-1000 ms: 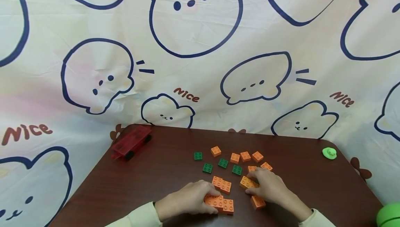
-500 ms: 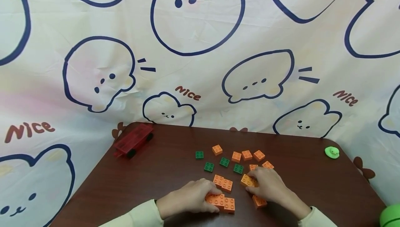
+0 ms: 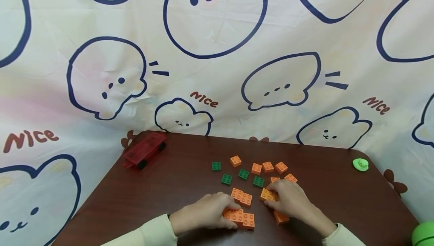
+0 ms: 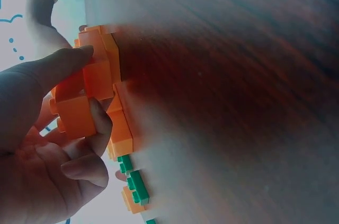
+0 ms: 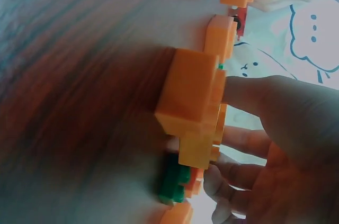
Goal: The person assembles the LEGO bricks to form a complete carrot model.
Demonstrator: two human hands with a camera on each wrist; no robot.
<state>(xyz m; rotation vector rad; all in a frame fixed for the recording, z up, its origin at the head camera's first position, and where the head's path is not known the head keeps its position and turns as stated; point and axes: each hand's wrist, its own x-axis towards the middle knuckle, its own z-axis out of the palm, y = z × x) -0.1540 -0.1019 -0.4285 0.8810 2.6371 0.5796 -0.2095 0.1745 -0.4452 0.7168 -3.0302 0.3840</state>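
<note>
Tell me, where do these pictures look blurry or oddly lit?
Head view: fairly even light, orange bricks clear enough to show studs; left wrist view: table soft and hazy, with a dark reddish patch beside the bricks; right wrist view: right hand partly shaded against bright patterned cloth, table grain blurred.

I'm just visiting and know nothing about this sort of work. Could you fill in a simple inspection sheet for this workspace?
Surface: dark brown table with wood grain.
Job's things: orange bricks, green bricks and a yellow-orange brick, mostly grouped around and beyond the hands.
Clutter: red toy vehicle at the far left; small green toy at the far right; larger green object, cut off by the right edge.
Grippers: bare hands; left hand grips joined orange bricks, right hand pinches the yellow-orange brick.
Cables: nothing seen.
Surroundings: pale cloth with cartoon outlines and "Nice" lettering.
</note>
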